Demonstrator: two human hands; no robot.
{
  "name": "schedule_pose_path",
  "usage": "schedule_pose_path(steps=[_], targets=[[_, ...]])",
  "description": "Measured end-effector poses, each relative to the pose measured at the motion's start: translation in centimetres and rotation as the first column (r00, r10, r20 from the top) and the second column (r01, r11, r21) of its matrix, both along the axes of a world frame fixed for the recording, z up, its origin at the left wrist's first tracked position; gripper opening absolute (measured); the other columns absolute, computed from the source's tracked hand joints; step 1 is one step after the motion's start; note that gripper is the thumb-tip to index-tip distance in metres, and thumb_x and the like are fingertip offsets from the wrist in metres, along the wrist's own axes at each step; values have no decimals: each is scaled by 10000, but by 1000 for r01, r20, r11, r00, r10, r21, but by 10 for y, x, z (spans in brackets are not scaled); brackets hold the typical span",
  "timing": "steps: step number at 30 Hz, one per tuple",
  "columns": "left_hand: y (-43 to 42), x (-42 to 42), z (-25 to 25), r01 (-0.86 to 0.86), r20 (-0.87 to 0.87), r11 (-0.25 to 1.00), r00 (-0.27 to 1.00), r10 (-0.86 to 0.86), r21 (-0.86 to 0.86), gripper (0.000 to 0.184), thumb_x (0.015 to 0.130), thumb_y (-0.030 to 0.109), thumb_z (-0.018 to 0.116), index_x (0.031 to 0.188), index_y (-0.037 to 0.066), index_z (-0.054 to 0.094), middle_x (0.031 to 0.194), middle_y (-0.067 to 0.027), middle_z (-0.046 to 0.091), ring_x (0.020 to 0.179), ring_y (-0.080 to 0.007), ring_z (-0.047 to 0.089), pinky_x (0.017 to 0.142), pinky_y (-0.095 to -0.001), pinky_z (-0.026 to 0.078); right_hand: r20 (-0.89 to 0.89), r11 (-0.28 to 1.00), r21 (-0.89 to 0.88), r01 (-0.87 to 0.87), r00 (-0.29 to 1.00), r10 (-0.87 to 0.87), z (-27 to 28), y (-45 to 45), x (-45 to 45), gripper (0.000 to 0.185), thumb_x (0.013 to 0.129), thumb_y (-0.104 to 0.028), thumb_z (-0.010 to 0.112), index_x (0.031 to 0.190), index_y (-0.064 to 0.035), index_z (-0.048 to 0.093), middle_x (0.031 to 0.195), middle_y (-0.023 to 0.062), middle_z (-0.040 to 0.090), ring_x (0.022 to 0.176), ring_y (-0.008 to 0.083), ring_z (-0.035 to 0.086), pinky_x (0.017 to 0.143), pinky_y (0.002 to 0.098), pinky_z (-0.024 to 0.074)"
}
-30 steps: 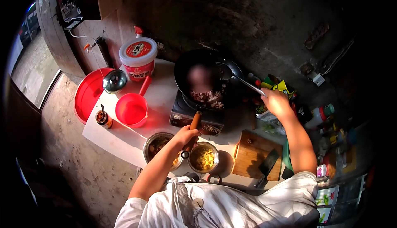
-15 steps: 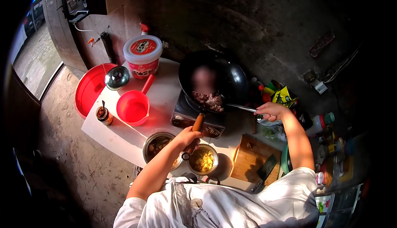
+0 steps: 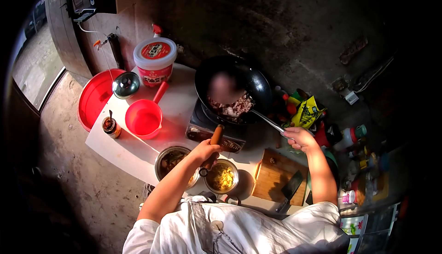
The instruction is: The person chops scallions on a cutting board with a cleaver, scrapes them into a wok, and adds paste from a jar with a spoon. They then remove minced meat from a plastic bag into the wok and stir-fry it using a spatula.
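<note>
My left hand is closed round the wooden handle of a black wok, which rests on a portable stove. Browned minced meat lies in the wok's near part, with a blurred patch covering some of the inside. A long metal utensil, its working end hidden among the meat, has my right hand closed on its handle. Below my left hand stand a bowl of yellow scrambled egg and a metal bowl of dark food, partly covered by my forearm.
A cutting board with a cleaver lies at the right. Leftward are a red dipper, a sauce jar, a pot lid, a lidded tub and a red basin. Seasoning packets and bottles crowd the right.
My right hand has moved lower, and the utensil's handle slants more steeply. The meat is spread wider in the wok. My left hand keeps its grip; the whole view has shifted slightly.
</note>
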State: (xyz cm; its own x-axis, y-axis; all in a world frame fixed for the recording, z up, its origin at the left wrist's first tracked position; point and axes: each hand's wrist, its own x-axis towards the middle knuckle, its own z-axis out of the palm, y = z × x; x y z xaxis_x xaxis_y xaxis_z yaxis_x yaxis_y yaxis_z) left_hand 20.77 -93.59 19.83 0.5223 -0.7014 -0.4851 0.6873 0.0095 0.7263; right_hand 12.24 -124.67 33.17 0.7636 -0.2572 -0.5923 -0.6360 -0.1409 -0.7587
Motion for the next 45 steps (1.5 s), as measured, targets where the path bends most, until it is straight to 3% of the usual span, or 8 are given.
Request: schedule_pose_path(steps=[3, 6, 27, 32, 36, 38, 43, 45], targets=[[0, 0, 1, 14, 11, 1000, 1000, -14, 8, 212, 724, 64, 555, 886, 55, 419, 577, -69, 472, 395, -171, 469, 366, -279, 394, 97, 638, -740, -214, 905, 415, 10, 15, -2, 170, 790, -178, 541, 837, -15, 539, 546, 84, 487, 478, 177, 492, 455, 324, 379], [1, -1, 0, 13, 35, 1000, 999, -14, 21, 207, 729, 77, 555, 894, 55, 432, 583, -66, 478, 397, -169, 471, 355, -277, 386, 31, 333, -936, -113, 917, 398, 40, 65, -6, 181, 769, -171, 540, 869, -19, 542, 658, 186, 556, 668, 309, 571, 611, 405, 422], [1, -2, 0, -2, 34, 1000, 999, 1, 11, 206, 730, 98, 555, 898, 70, 438, 584, -57, 478, 389, -161, 482, 306, -276, 358, -160, -186, -978, -91, 901, 402, 24, 43, 24, 159, 749, -199, 566, 860, -87, 547, 673, 141, 594, 633, 336, 591, 563, 432, 468], [1, -3, 5, 5, 23, 999, 1000, -6, 33, 215, 728, 93, 559, 898, 71, 430, 581, -59, 478, 389, -165, 482, 309, -278, 359, -171, -27, -985, -171, 939, 299, -11, 0, 48, 163, 778, -194, 537, 852, -51, 558, 712, 171, 603, 753, 354, 589, 645, 429, 464], [1, -2, 2, -5, 8, 1000, 1000, 5, 18, 216, 729, 90, 560, 896, 70, 425, 576, -61, 476, 388, -168, 480, 311, -285, 357, 1, 568, -792, -222, 931, 365, -49, -35, 50, 200, 787, -172, 552, 914, -18, 553, 521, 78, 489, 454, 176, 486, 438, 345, 373], [1, -3, 2, -8, 11, 1000, 1000, 7, 27, 217, 728, 90, 561, 896, 71, 424, 574, -61, 474, 386, -167, 477, 311, -286, 357, -112, 986, -155, -59, 993, 42, -26, -26, 39, 167, 818, -153, 537, 920, -20, 541, 488, -7, 368, 385, 66, 312, 337, 256, 229], [0, -2, -2, -10, 6, 1000, 1000, 10, 13, 217, 728, 88, 560, 895, 75, 423, 571, -58, 470, 382, -164, 467, 310, -286, 358, -42, 986, -135, -94, 995, 89, 5, -3, 8, 143, 829, -148, 526, 918, -40, 554, 501, -39, 341, 385, 33, 278, 334, 209, 173], [0, -1, 1, -5, 4, 1000, 1000, 5, 21, 217, 728, 86, 558, 898, 77, 424, 568, -54, 463, 382, -164, 465, 310, -284, 359, 37, 845, -493, -207, 966, 258, 18, 10, -1, 210, 800, -173, 551, 945, -23, 579, 532, 40, 492, 416, 134, 451, 390, 276, 338]])
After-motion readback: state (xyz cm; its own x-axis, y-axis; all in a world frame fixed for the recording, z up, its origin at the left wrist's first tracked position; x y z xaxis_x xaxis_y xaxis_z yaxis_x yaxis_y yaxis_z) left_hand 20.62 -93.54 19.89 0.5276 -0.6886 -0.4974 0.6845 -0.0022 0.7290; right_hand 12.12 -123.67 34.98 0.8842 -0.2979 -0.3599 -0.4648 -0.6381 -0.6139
